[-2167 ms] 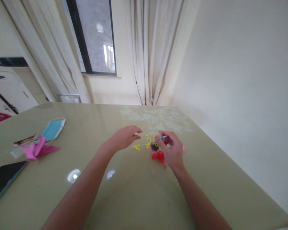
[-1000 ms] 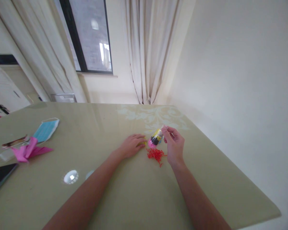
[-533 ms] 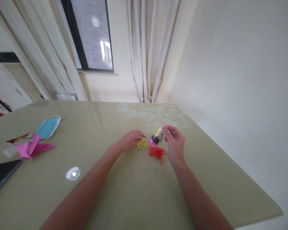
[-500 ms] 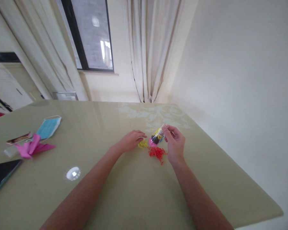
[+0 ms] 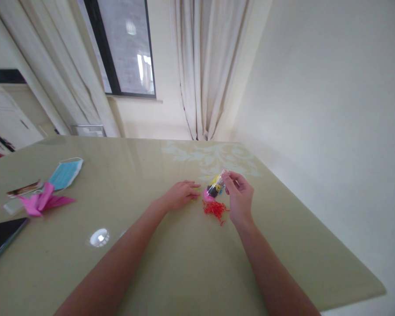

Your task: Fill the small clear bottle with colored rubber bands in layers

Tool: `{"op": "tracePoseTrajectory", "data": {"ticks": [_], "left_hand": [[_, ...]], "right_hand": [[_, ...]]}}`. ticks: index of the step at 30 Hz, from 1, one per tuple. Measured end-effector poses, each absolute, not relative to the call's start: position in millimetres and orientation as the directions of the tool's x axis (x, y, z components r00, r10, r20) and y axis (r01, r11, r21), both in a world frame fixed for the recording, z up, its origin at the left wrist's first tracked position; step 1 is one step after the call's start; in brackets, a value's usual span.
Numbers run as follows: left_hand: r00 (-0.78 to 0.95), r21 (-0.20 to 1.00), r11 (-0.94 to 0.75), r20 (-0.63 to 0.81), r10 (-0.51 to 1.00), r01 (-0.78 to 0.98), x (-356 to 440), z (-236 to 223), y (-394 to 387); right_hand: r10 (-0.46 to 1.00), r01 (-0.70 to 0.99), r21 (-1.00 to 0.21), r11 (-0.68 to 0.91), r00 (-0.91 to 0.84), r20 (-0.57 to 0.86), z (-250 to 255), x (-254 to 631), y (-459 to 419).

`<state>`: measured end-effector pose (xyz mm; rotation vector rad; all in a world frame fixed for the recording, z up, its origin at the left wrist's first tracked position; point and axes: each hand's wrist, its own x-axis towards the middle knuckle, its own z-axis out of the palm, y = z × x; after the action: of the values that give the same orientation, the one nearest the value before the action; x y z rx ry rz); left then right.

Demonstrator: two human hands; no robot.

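Observation:
My right hand (image 5: 239,193) pinches the upper end of a clear container (image 5: 213,188), which is tilted. Yellow and black bands show inside it, with pink at its lower end. A bit of blue peeks out behind its right side. My left hand (image 5: 181,194) lies palm down with fingers stretched over some small yellow rubber bands (image 5: 195,199), mostly hidden beneath the fingers. Just in front of the container sits a loose heap of red rubber bands (image 5: 214,210), between my hands and touched by neither.
On the table (image 5: 177,263), at the left, lie a blue face mask (image 5: 66,174), a pink folded paper shape (image 5: 46,202), a brown striped strip (image 5: 23,188) and a dark phone (image 5: 5,237). A wall (image 5: 332,131) runs along the right edge.
My left hand has come down over the yellow rubber bands, covering most of them. My right hand and the container have barely moved.

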<state>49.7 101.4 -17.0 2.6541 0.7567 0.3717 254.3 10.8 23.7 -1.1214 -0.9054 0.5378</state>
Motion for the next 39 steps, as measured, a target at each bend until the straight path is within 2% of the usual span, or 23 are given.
{"op": "tracePoseTrajectory", "data": {"ticks": [6, 12, 21, 25, 28, 31, 33, 36, 39], "left_hand": [[0.788, 0.386, -0.769, 0.148, 0.597, 0.510, 43.8, -15.7, 100.5], [0.844, 0.426, -0.794, 0.119, 0.524, 0.433, 42.2, -11.0, 102.0], [0.793, 0.431, -0.755, 0.132, 0.594, 0.494, 45.2, -7.0, 102.9], [0.722, 0.457, -0.707, 0.182, 0.668, 0.540, 41.3, 0.6, 104.8], [0.614, 0.547, -0.631, 0.248, 0.749, 0.550, 32.3, 14.7, 109.0], [0.511, 0.760, -0.506, 0.270, 0.816, 0.408, 24.1, 38.6, 106.5], [0.525, 0.819, -0.486, 0.281, 0.803, 0.305, 22.4, 58.9, 98.1], [0.582, 0.787, -0.561, 0.337, 0.740, 0.258, 26.8, 87.9, 78.5], [0.659, 0.675, -0.670, 0.355, 0.663, 0.311, 34.9, 104.7, 61.7]], "right_hand": [[0.761, 0.114, -0.929, 0.353, 0.543, 0.355, 24.1, 253.7, 9.8], [0.768, 0.068, -0.926, 0.371, 0.539, 0.347, 24.9, 252.8, 8.7], [0.795, 0.056, -0.931, 0.362, 0.503, 0.339, 23.2, 248.4, 6.8], [0.849, 0.057, -0.941, 0.333, 0.415, 0.326, 16.6, 243.4, 6.5], [0.891, 0.081, -0.944, 0.319, 0.315, 0.328, 12.6, 235.7, 4.1], [0.923, 0.142, -0.947, 0.287, 0.225, 0.314, 10.7, 227.0, -0.1], [0.929, 0.198, -0.941, 0.275, 0.196, 0.313, 10.4, 222.4, -3.5], [0.916, 0.288, -0.910, 0.298, 0.183, 0.358, 10.5, 218.2, -8.0], [0.895, 0.342, -0.878, 0.334, 0.176, 0.409, 10.9, 216.4, -10.9]]}}
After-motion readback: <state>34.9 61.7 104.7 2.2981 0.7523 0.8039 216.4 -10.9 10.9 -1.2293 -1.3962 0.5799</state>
